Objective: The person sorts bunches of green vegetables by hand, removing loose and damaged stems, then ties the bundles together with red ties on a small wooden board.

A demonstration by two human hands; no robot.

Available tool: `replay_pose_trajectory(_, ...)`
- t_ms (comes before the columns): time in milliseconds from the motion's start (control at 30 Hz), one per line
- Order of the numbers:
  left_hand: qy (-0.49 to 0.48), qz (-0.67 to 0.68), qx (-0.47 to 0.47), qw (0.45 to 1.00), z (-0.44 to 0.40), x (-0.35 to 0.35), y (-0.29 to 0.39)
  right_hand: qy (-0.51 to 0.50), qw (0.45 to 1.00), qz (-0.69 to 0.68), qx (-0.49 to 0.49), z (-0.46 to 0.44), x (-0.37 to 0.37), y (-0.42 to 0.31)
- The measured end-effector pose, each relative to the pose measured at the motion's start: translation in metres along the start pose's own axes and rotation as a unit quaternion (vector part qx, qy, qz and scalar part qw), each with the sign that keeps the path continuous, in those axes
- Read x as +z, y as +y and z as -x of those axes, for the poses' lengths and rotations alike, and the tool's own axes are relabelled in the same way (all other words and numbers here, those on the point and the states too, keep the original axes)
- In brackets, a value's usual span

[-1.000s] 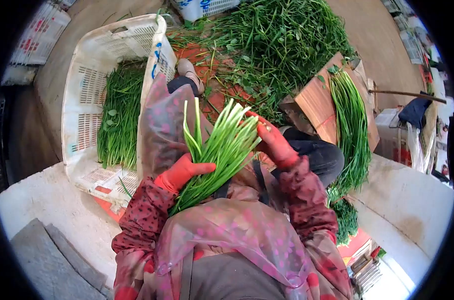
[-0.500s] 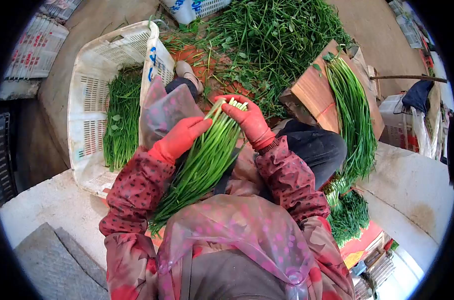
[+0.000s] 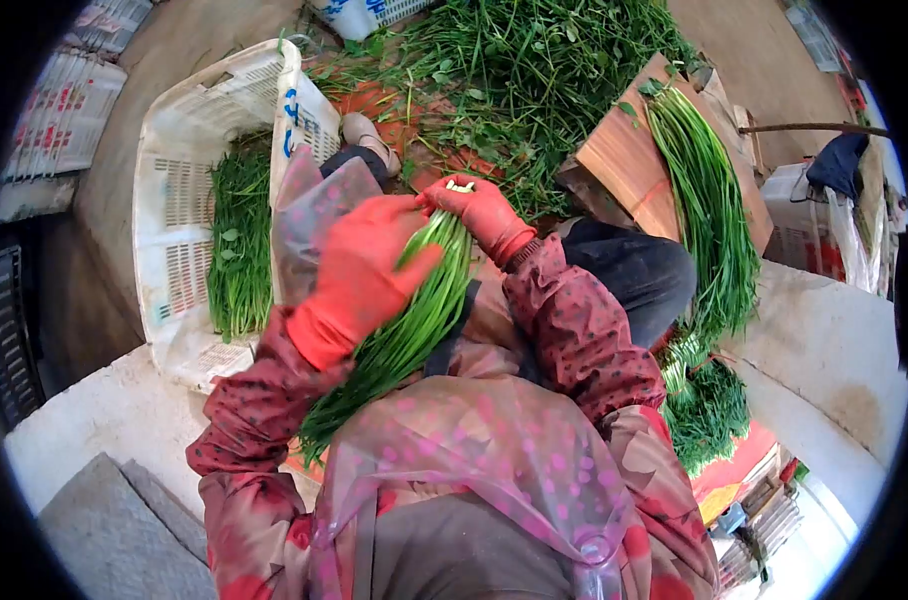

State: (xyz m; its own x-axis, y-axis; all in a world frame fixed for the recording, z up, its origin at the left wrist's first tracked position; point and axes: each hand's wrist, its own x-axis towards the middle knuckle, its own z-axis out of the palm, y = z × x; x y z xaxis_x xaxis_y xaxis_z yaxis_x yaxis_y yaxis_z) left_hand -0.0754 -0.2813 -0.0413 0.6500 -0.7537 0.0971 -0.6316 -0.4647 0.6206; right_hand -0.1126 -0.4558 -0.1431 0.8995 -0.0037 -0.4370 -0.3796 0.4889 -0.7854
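Clamping the green stalks (image 3: pixel 411 322) by their pale ends, my right hand (image 3: pixel 486 216) meets my left hand (image 3: pixel 362 272), angled across, thumb spread from fingers. Beyond my fingers, loose greens (image 3: pixel 549 85) cover red flooring (image 3: pixel 371 103); leftward stands a white crate (image 3: pixel 169 140).

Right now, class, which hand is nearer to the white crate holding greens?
Left. The left hand is right of the crate, over the green bunch; the right hand is farther right, gripping the bunch's pale ends.

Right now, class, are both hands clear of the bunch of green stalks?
No, the right hand is closed around the bunch of green stalks near its pale ends.
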Motion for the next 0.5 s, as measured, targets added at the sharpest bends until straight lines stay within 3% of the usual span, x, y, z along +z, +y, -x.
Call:
replay_pose_trajectory(33,0.005,-0.055,0.072,0.996,0.0,0.001,0.015,-0.004,1.0,0.003,0.001,-0.001,0.001,-0.002)
replay_pose_trajectory(233,0.017,-0.147,-0.006,0.989,0.025,0.046,0.025,0.06,0.995,0.079,0.009,-0.008,0.01,-0.003)
replay_pose_trajectory(333,0.024,-0.176,0.042,0.983,0.031,0.053,0.031,0.06,0.997,0.056,0.009,-0.008,0.013,-0.003)
replay_pose_trajectory(500,0.039,-0.174,0.046,0.983,0.027,0.058,0.036,0.037,0.997,0.066,0.015,-0.018,0.006,0.004)
